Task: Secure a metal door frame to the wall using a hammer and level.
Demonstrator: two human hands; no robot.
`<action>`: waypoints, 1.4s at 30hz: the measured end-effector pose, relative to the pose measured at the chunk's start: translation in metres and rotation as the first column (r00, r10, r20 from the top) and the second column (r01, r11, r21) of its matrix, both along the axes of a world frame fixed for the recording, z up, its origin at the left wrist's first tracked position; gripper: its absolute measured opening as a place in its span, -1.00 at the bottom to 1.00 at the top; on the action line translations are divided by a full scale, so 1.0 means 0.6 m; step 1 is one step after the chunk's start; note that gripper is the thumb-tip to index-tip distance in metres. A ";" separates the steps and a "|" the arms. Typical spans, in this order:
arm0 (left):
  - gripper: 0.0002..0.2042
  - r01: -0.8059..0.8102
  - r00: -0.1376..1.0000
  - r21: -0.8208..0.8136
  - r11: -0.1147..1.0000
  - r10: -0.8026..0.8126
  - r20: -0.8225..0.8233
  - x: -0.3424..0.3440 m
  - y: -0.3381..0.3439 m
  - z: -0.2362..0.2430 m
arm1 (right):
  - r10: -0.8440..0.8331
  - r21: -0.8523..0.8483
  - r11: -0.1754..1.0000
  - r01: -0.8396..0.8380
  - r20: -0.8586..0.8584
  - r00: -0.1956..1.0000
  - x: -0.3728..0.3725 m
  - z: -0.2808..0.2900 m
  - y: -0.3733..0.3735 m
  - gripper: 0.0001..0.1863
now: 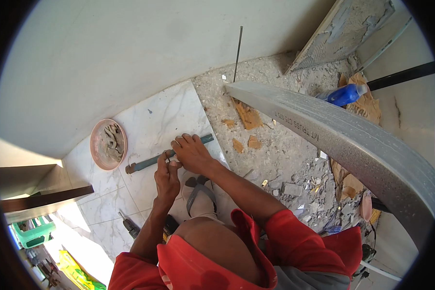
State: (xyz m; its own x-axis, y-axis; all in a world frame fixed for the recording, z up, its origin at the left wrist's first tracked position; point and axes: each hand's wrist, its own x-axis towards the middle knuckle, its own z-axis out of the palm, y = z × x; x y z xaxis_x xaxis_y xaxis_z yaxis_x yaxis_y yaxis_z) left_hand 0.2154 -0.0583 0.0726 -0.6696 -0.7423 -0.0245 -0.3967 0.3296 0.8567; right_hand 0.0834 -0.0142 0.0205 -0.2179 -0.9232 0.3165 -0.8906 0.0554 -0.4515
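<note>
A long, narrow dark green-grey bar (152, 161) with a rusty, hooked-looking end lies across the white marbled floor tile (164, 111). My right hand (193, 153) rests over the bar toward its far right end, fingers curled across it. Just to the left and nearer me, my left hand (167, 179) is closed at the bar's near side, index finger and thumb drawn together. Whatever sits between those fingertips is too small to make out. My sandalled foot (200, 195) stands on the tile just below the hands.
A round pinkish basin (108, 145) with grey residue sits left by the wall. A large metal truss channel (324, 125) slants across the right, above rubble (290, 188). A blue bottle (345, 95), a leaning tile (340, 36) and an upright rod (238, 53) stand farther back. A drill-like tool (129, 224) lies lower left.
</note>
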 end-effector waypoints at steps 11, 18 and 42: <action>-0.91 -0.152 0.965 -0.169 0.974 0.110 -0.236 -0.093 -0.032 0.026 | -0.136 0.558 0.826 -0.080 0.335 0.932 -0.113 0.090 0.245 -0.70; -0.91 0.230 0.890 0.218 0.948 -0.114 -0.442 -0.296 0.072 -0.078 | -0.432 0.792 0.600 0.111 0.205 0.878 -0.187 0.270 0.547 -0.69; -0.83 0.408 0.799 -0.441 0.799 -0.546 -0.251 -0.387 0.101 -0.150 | -0.698 0.374 0.713 0.593 0.462 0.548 -0.093 0.092 0.478 -0.70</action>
